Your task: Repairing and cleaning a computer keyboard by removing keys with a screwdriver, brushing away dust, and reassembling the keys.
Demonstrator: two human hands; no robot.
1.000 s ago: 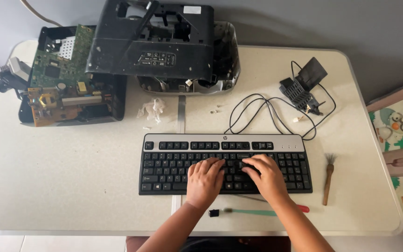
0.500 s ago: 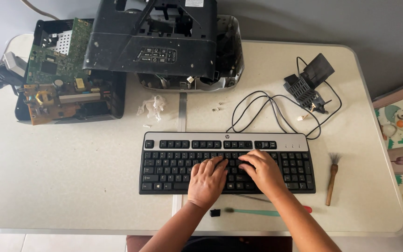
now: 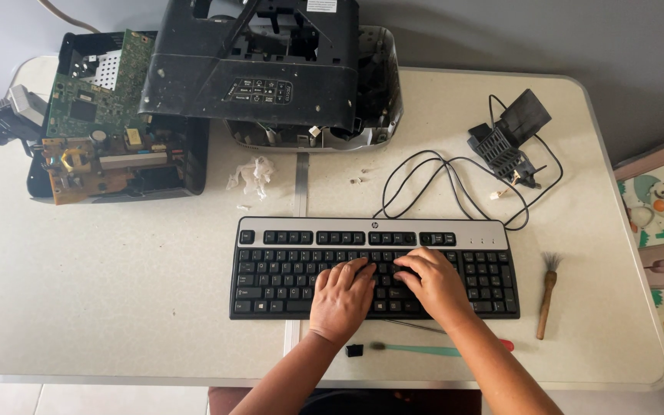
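Down at the lower middle of the frame, the left hand (image 3: 341, 301) and right hand (image 3: 433, 284) lie flat on the black keyboard (image 3: 374, 267), each grip released, fingers spread on the keys. Just below them a teal toothbrush (image 3: 416, 349) rests on the surface (image 3: 117, 292); a small brush (image 3: 547, 296) lies right. Farther up, a coiled cable (image 3: 443, 184), then an opened printer (image 3: 270, 69) and circuit board (image 3: 101, 100).

I see a black keyboard (image 3: 374, 267) with a silver top strip on the speckled beige surface (image 3: 117, 292), a green circuit board (image 3: 101, 92), and a brown-handled brush (image 3: 547, 296).
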